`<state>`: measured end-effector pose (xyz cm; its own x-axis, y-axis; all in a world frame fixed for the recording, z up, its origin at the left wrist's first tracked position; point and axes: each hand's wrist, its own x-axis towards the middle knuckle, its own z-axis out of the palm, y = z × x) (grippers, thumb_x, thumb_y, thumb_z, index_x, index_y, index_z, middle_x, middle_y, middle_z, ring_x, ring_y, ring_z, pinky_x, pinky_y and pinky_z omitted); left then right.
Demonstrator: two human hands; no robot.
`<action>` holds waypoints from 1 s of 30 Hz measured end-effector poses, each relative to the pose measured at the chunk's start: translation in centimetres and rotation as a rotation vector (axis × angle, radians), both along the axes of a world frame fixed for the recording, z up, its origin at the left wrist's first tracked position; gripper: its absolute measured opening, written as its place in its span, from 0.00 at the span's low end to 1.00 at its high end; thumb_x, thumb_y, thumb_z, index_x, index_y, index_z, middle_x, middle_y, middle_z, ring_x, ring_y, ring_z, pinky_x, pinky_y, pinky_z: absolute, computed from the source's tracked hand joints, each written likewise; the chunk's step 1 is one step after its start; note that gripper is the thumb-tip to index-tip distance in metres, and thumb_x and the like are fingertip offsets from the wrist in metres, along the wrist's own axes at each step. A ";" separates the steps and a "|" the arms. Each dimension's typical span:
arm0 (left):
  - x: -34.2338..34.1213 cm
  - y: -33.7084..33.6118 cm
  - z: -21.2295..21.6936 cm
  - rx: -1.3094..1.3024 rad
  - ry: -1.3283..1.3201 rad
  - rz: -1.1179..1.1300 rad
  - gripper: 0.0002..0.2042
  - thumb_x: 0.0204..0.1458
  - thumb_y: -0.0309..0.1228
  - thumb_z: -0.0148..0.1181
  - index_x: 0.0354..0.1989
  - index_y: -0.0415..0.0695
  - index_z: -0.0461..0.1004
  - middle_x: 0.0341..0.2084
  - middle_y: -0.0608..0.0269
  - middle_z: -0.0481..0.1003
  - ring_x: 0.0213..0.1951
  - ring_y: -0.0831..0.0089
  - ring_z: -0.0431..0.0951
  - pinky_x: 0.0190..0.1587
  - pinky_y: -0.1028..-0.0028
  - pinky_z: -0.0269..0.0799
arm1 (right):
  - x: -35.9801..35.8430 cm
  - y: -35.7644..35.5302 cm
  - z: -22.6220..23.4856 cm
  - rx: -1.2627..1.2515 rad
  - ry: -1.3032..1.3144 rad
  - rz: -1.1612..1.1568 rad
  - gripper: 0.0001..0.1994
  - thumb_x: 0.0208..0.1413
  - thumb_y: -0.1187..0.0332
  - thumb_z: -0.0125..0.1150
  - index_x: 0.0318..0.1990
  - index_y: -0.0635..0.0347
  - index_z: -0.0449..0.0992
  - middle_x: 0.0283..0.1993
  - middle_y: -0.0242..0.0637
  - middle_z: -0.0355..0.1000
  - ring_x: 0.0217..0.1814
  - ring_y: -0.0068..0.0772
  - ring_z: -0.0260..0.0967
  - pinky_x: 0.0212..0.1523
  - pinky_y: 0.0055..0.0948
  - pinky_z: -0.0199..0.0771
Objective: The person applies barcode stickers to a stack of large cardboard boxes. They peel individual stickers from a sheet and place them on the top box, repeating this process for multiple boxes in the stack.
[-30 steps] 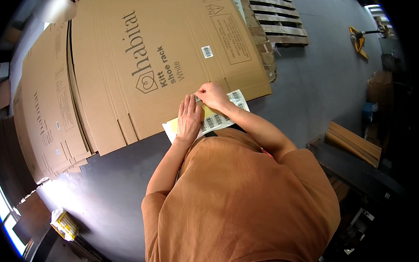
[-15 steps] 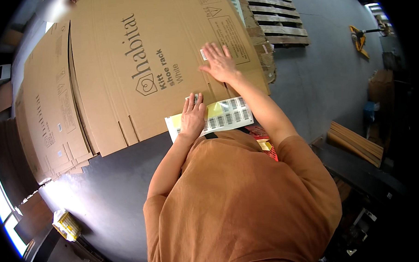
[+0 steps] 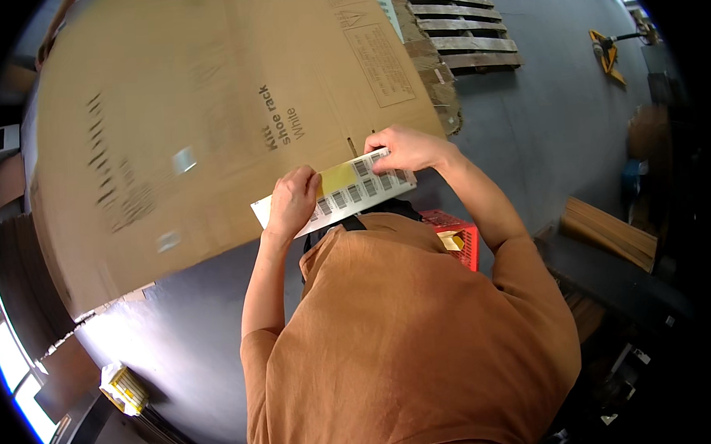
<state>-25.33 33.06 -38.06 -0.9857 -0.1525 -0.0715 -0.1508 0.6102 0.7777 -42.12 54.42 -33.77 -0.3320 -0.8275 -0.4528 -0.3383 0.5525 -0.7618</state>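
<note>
A white sheet of barcode labels [image 3: 353, 197] with a bare yellowish strip lies at a slant over the near edge of a flat cardboard sheet [image 3: 237, 187]. My left hand [image 3: 292, 199] grips its left part, fingers curled and thumb on top. At the right end my right hand [image 3: 408, 151] pinches the label sheet between thumb and fingers; whether a single label is lifted there I cannot make out. The cardboard, printed with dark lettering, is blurred on its left side. A shiny small label patch [image 3: 184, 160] shows on it.
Another person's arm [image 3: 53, 29] reaches in at the far left corner of the cardboard. A wooden pallet [image 3: 462, 22] lies on the floor at the far right, with a yellow pallet jack [image 3: 606, 57] beyond. A red plastic crate [image 3: 462, 238] is close by my right side.
My right hand has come off the cardboard back to the label sheet. My left hand has shifted left, and the label sheet is now tilted. A blurred cardboard sheet covers the left stack.
</note>
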 end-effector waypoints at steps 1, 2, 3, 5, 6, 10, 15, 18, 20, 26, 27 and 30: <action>-0.3 0.3 0.7 -0.080 0.062 -0.024 0.07 0.52 0.30 0.61 0.33 0.39 0.73 0.27 0.51 0.75 0.31 0.53 0.74 0.36 0.61 0.67 | 0.1 0.2 0.1 -0.013 0.009 -0.024 0.11 0.46 0.68 0.67 0.37 0.63 0.79 0.31 0.40 0.77 0.31 0.31 0.74 0.33 0.29 0.70; -0.7 0.8 1.5 -0.159 0.124 -0.048 0.08 0.51 0.30 0.63 0.32 0.39 0.73 0.27 0.52 0.75 0.31 0.54 0.75 0.36 0.62 0.67 | 0.3 0.3 0.3 -0.026 0.018 -0.048 0.10 0.46 0.68 0.67 0.35 0.63 0.79 0.29 0.40 0.77 0.30 0.31 0.73 0.32 0.29 0.70; -1.0 1.4 2.4 -0.237 0.182 -0.064 0.08 0.49 0.31 0.65 0.32 0.40 0.74 0.28 0.53 0.75 0.31 0.55 0.75 0.36 0.63 0.67 | 0.3 0.4 0.4 -0.038 0.023 -0.064 0.10 0.46 0.68 0.66 0.34 0.63 0.79 0.28 0.39 0.77 0.29 0.31 0.73 0.32 0.29 0.70; -2.3 2.6 2.5 -0.216 0.264 -0.092 0.09 0.46 0.32 0.68 0.29 0.41 0.74 0.24 0.57 0.75 0.28 0.58 0.75 0.36 0.65 0.66 | 0.5 0.4 0.6 -0.056 0.047 -0.089 0.08 0.48 0.68 0.65 0.32 0.64 0.79 0.26 0.41 0.77 0.26 0.32 0.73 0.31 0.30 0.71; -2.6 3.0 1.9 -0.175 0.234 -0.115 0.09 0.47 0.32 0.67 0.29 0.41 0.75 0.22 0.57 0.75 0.27 0.59 0.75 0.36 0.65 0.67 | 0.6 0.4 0.6 -0.060 0.058 -0.099 0.08 0.48 0.68 0.65 0.32 0.64 0.79 0.25 0.42 0.76 0.26 0.32 0.74 0.30 0.31 0.71; -2.8 3.8 0.6 -0.018 0.064 -0.109 0.07 0.50 0.29 0.65 0.29 0.39 0.77 0.17 0.55 0.74 0.20 0.63 0.74 0.27 0.67 0.68 | 0.5 0.9 -0.2 -0.122 0.160 -0.082 0.08 0.50 0.68 0.65 0.31 0.64 0.80 0.25 0.45 0.76 0.25 0.39 0.74 0.29 0.34 0.71; -3.1 3.8 -0.1 0.055 -0.018 -0.122 0.08 0.52 0.30 0.64 0.30 0.38 0.78 0.17 0.54 0.74 0.18 0.64 0.72 0.25 0.68 0.68 | 1.0 1.1 -0.7 -0.180 0.443 0.073 0.06 0.50 0.68 0.64 0.33 0.61 0.79 0.31 0.39 0.75 0.33 0.40 0.72 0.38 0.34 0.70; -3.5 3.4 0.5 0.089 -0.054 -0.094 0.09 0.52 0.32 0.64 0.30 0.37 0.78 0.18 0.53 0.75 0.19 0.64 0.72 0.25 0.68 0.68 | 1.7 1.1 -1.5 -0.372 0.687 0.090 0.05 0.48 0.70 0.64 0.33 0.58 0.77 0.33 0.35 0.72 0.38 0.37 0.71 0.43 0.32 0.67; -3.7 3.4 0.5 0.061 -0.052 -0.086 0.10 0.52 0.32 0.65 0.31 0.37 0.78 0.18 0.53 0.75 0.19 0.65 0.72 0.26 0.68 0.68 | 2.1 0.7 -1.6 -0.424 0.811 0.103 0.05 0.46 0.74 0.64 0.32 0.58 0.77 0.32 0.32 0.68 0.37 0.35 0.70 0.43 0.32 0.67; -3.9 2.9 0.4 0.180 -0.161 -0.024 0.10 0.52 0.32 0.64 0.33 0.36 0.79 0.20 0.55 0.77 0.20 0.72 0.73 0.27 0.69 0.68 | 2.9 0.3 -2.5 -0.568 0.991 0.034 0.07 0.44 0.72 0.62 0.34 0.58 0.78 0.33 0.30 0.70 0.36 0.32 0.70 0.41 0.31 0.67; -4.0 2.9 0.4 0.211 -0.188 -0.016 0.10 0.52 0.32 0.64 0.33 0.36 0.79 0.20 0.55 0.77 0.21 0.73 0.73 0.27 0.70 0.68 | 3.2 0.4 -2.6 -0.556 1.002 0.029 0.08 0.44 0.72 0.61 0.34 0.58 0.78 0.33 0.29 0.70 0.37 0.31 0.70 0.41 0.30 0.67; -4.3 2.8 0.8 0.271 -0.269 -0.006 0.10 0.53 0.32 0.63 0.33 0.36 0.79 0.19 0.58 0.76 0.20 0.74 0.71 0.27 0.71 0.68 | 3.4 0.6 -3.2 -0.542 1.016 0.013 0.08 0.44 0.71 0.59 0.34 0.56 0.79 0.34 0.29 0.71 0.39 0.29 0.71 0.42 0.29 0.67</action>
<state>-29.63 35.82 -37.25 -0.9271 -0.0873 -0.3646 -0.3686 0.3895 0.8441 -38.75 54.98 -36.99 -0.3300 -0.8376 0.4354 -0.9353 0.2277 -0.2709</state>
